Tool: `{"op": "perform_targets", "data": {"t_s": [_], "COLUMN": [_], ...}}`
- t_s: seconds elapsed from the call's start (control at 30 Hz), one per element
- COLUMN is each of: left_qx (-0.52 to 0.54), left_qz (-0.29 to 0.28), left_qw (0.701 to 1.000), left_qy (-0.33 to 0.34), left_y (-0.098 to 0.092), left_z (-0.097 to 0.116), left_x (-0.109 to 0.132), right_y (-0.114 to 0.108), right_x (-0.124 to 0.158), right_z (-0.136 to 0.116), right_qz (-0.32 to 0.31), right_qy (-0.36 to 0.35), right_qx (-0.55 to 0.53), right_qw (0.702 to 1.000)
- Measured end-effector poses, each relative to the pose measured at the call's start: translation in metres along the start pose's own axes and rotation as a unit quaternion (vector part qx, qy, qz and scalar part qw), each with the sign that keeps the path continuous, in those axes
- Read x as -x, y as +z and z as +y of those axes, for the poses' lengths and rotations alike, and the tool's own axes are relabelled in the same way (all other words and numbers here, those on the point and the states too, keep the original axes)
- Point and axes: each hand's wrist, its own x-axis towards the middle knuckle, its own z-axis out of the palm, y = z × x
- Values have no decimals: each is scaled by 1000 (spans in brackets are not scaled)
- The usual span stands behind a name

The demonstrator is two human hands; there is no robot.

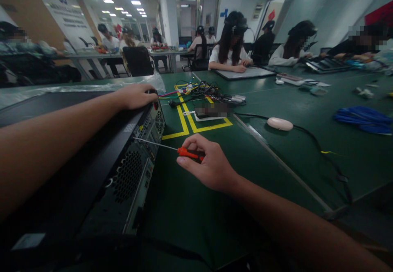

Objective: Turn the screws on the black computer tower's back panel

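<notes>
A black desktop computer case [95,165] lies on its side at the left, its rear panel facing right. That panel carries a honeycomb vent [128,178], ports and a small round fan grille [159,121]. My left hand [138,95] grips the case's far rear corner from above, the thumb at the edge and the other fingers partly hidden. In my right hand [211,163] is an orange and black screwdriver [186,152], pinched by its handle. Its long thin shaft points left, with the tip at the panel's upper edge; any screw there is too small to make out.
Beyond the case lies a tangle of cables [211,90] by yellow tape lines [186,124] on the green table [276,161]. To the right are a pale oval device [280,123] on a black cord and a blue bundle [364,118]. Several people sit further back.
</notes>
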Motion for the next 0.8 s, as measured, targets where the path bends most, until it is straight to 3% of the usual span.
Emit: {"op": "perform_targets", "data": {"t_s": [0.8], "left_qx": [-22], "left_qz": [-3], "left_qw": [1000], "left_qy": [1], "left_y": [-1], "left_z": [4], "left_x": [4], "right_y": [0], "right_x": [-2], "right_z": [-1], "right_qz": [0], "right_qy": [9], "right_qx": [5], "right_qw": [1000]}}
